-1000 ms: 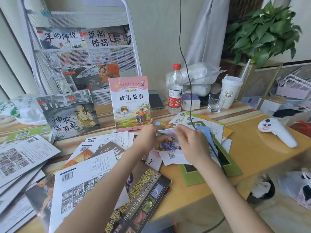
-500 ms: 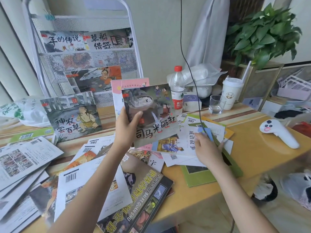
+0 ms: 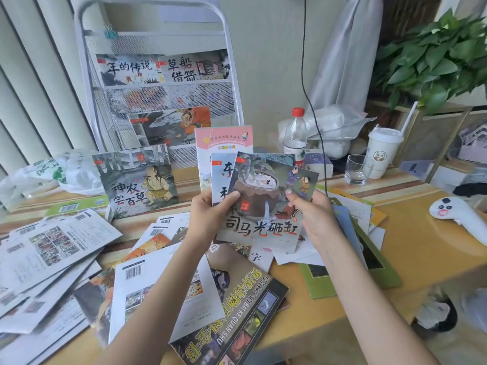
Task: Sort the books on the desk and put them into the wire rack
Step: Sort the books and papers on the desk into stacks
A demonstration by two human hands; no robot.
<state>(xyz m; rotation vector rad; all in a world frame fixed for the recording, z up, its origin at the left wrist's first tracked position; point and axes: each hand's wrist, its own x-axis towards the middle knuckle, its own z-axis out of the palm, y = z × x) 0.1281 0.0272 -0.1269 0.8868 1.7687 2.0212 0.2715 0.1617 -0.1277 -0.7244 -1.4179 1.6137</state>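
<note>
Both hands, left hand [image 3: 210, 214] and right hand [image 3: 313, 219], grip two picture books [image 3: 266, 204], fingers pinching; slotting them into the wire rack [image 3: 163, 101] likely follows.

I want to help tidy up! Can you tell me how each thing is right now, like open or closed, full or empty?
Left hand: grips two thin books.
Right hand: pinches the front book's right edge.
Jar-cover book: closed, held up.
Blue book: closed, behind it.
Wire rack: upright, books in its pockets.
Water bottle: capped, nearly empty.
Glass: upright, contents unclear.
Paper cup: lidded, with straw.
</note>
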